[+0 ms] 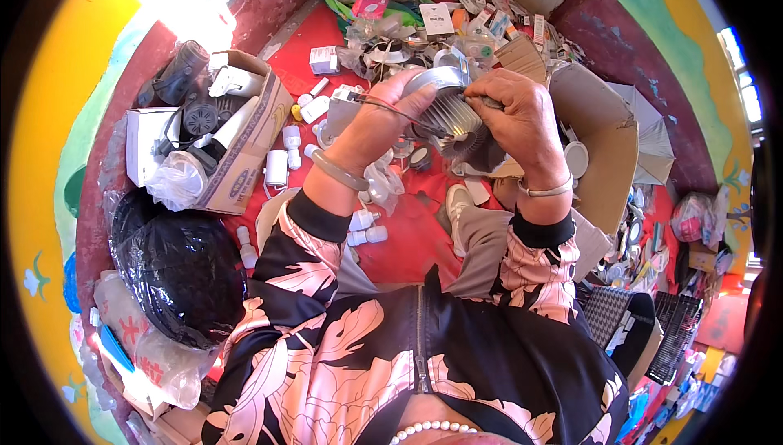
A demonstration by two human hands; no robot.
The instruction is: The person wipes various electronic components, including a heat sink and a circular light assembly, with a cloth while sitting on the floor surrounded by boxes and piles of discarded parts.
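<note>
My left hand (379,123) is wrapped round the side of a silver downlight (454,110) with a finned metal heat sink and a pale round rim. Thin wires (379,102) run from the lamp over my left fingers toward a small white box (342,104). On the lamp's other side, my right hand (518,110) is closed, fingertips pinched against the fins. A small dark grey bit (487,101) shows at those fingertips; its kind is unclear. The lamp hangs in the air above a red floor cover (400,241), between my knees.
An open carton (245,139) of dark and white fixtures stands left, above a black plastic bag (175,270). White bulbs (367,229) lie on the red cover. Small boxes and loose parts (481,17) pile up ahead. Another open carton (608,143) stands right.
</note>
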